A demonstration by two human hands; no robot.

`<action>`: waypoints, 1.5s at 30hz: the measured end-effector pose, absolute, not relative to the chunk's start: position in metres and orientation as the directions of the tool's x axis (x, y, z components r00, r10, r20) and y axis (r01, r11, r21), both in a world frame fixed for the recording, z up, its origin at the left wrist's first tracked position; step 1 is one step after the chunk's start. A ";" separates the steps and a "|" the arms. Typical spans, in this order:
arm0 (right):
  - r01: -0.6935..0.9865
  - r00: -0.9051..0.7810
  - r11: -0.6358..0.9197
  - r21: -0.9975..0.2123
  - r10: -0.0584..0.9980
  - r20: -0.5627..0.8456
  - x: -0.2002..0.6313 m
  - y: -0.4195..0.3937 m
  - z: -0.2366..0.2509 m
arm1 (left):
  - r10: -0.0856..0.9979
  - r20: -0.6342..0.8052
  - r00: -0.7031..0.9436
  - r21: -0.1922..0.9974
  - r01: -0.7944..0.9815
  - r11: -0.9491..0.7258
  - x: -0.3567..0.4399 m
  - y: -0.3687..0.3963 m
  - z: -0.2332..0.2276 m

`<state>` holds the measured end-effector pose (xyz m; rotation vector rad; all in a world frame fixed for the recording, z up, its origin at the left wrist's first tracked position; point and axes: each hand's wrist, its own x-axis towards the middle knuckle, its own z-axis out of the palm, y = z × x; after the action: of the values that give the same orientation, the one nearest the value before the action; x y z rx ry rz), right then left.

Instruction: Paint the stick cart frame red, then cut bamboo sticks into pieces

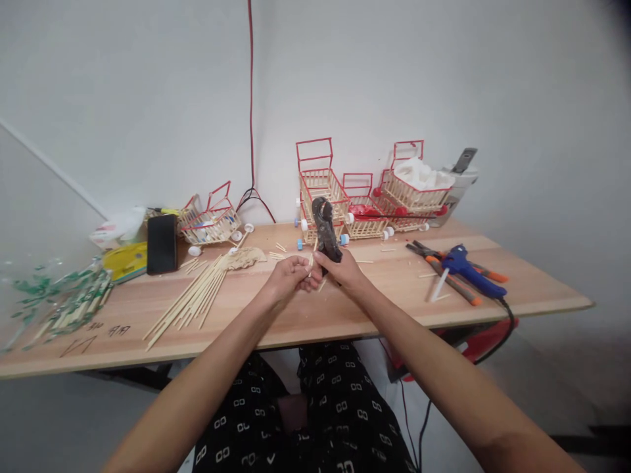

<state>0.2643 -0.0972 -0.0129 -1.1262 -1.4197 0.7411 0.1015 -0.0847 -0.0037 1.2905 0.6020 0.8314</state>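
Both hands meet at frame centre: right hand point(345, 270) fisted around dark cutters point(325, 231), left hand point(290, 274) pinching a thin stick point(311, 257); loose skewers point(193, 297) lie left, glue gun point(466, 263) right, stick carts point(367, 197) behind.

The pale wood-grain counter point(296, 315) looks smooth and matt. Thin bare wooden sticks point(190, 299) lie on it. The dark cutting pliers point(325, 233) look dull, worn metal; the blue glue gun point(466, 263) is glossy plastic.
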 end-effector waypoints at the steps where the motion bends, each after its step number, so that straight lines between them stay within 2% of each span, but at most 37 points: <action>1: 0.222 0.080 0.337 -0.915 0.929 0.362 0.265 -0.097 -0.013 | 0.807 0.059 0.587 0.976 -0.204 0.077 0.105 -0.085 -0.005; 11: 0.219 0.182 0.250 -0.943 0.939 0.291 0.266 -0.095 -0.014 | 0.777 0.037 0.629 0.960 -0.240 0.148 0.107 -0.085 -0.004; 14: 0.139 0.194 0.250 -0.958 0.942 0.274 0.267 -0.094 -0.012 | 0.783 0.073 0.618 0.977 -0.202 0.068 0.102 -0.088 -0.006; 19: 0.042 0.197 0.240 -0.970 0.950 0.244 0.265 -0.096 -0.009 | 0.851 0.134 0.508 0.988 -0.006 -0.152 0.103 -0.091 -0.007; 31: 0.074 0.142 0.267 -0.961 0.951 0.275 0.265 -0.094 -0.013 | 0.868 0.282 0.408 0.903 0.194 -0.385 0.104 -0.099 -0.001; 35: 0.116 0.126 0.288 -0.950 0.945 0.302 0.267 -0.094 -0.016 | 0.864 0.274 0.421 0.908 0.183 -0.377 0.104 -0.098 -0.001; 41: 0.141 0.153 0.275 -0.951 0.943 0.296 0.268 -0.094 -0.016 | 0.858 0.194 0.475 0.967 0.055 -0.250 0.103 -0.097 -0.004; 45: 0.137 0.143 0.269 -0.953 0.947 0.288 0.267 -0.096 -0.014 | 0.865 0.205 0.458 0.957 0.090 -0.274 0.102 -0.096 -0.005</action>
<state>0.2666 -0.0960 -0.0138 -1.1509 -1.2918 0.8255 0.1020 -0.0961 -0.0050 1.6857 0.8318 0.9489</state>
